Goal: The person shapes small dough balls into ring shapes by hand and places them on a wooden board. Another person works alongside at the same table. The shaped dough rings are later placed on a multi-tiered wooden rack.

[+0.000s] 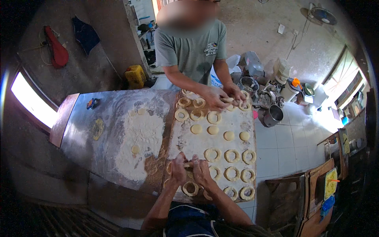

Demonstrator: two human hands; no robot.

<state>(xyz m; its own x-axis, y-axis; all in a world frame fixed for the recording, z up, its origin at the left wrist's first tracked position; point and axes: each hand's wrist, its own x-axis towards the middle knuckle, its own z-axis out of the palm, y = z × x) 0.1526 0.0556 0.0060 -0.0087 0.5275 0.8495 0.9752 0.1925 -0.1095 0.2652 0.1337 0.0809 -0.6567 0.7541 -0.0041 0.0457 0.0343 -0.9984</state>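
Note:
My left hand [178, 170] and my right hand [202, 173] are close together over the near edge of a floured board [183, 137]. Both are closed, with fingers curled round a small piece of dough [189, 164] that shows between them; its full shape is hidden by the fingers. A dough ring [190, 194] lies just below my hands. To the right, several more dough rings [225, 156] sit in rows. Beyond my hands runs a row of round, flat dough pieces without holes [229, 136], with further rings [181, 120] past them.
Across the board, a person [189, 55] in a grey-green shirt handles a dough piece [227, 100] with both hands. On the left, a dark table [85, 136] carries a flour patch [142, 150]. Metal pots [273, 115] stand on the tiled floor at right, near a wooden chair [316, 189].

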